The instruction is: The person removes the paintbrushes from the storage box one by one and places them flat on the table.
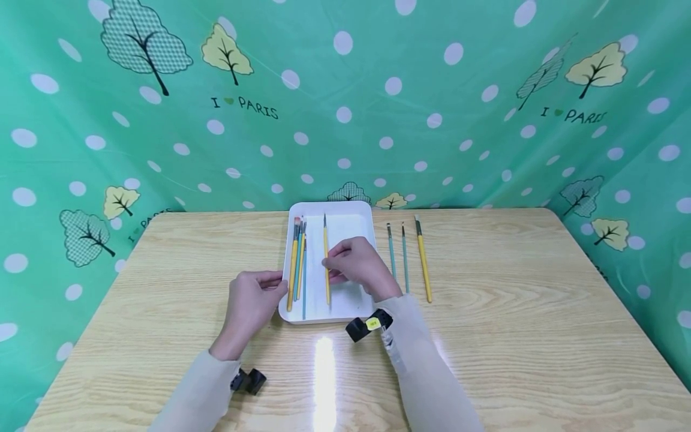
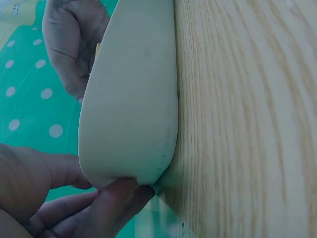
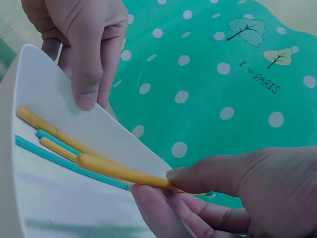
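Note:
My right hand (image 1: 353, 264) pinches a yellow-handled paintbrush (image 1: 326, 240) over the middle of a white tray (image 1: 345, 312). Its bristles point to the far side, and the right wrist view shows the handle's rounded end (image 3: 89, 162) sticking out from between thumb and fingers. On the tray's left side, my left hand (image 1: 254, 300) grips the wall, thumb over the rim and fingers outside. Close to that wall, several paintbrushes (image 1: 294, 264) with yellow or teal handles lie roughly side by side in the tray.
Right of the tray, two thin teal paintbrushes (image 1: 405, 258) and a thicker yellow paintbrush (image 1: 423, 264) lie on the wooden table (image 1: 540, 336). A green dotted curtain (image 1: 345, 132) hangs behind the table's far edge.

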A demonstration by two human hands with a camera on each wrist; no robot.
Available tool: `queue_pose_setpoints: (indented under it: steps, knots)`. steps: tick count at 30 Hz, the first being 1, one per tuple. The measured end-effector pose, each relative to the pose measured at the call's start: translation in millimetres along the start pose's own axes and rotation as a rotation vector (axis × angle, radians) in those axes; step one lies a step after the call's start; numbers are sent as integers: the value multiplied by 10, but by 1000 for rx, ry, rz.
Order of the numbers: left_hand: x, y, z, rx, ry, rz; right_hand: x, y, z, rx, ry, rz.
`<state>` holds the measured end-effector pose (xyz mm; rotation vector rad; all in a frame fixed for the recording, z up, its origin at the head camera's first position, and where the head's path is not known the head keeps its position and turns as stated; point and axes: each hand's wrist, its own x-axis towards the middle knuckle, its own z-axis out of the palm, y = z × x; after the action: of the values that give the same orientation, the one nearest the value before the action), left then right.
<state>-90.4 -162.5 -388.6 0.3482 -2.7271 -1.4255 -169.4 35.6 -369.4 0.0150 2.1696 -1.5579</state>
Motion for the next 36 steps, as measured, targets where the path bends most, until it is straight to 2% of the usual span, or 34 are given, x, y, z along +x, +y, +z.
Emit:
queue_pose_setpoints:
  steps: [9, 19, 36]
  knots:
    - [-2, -8, 4, -9, 4, -5, -38, -19, -82, -39, 2, 6]
    - [7, -20, 6, -4, 12, 7, -67, -21, -242, 4, 5, 12]
    - [4, -24, 0, -2, 6, 4, -126, 39, -494, 3, 13, 6]
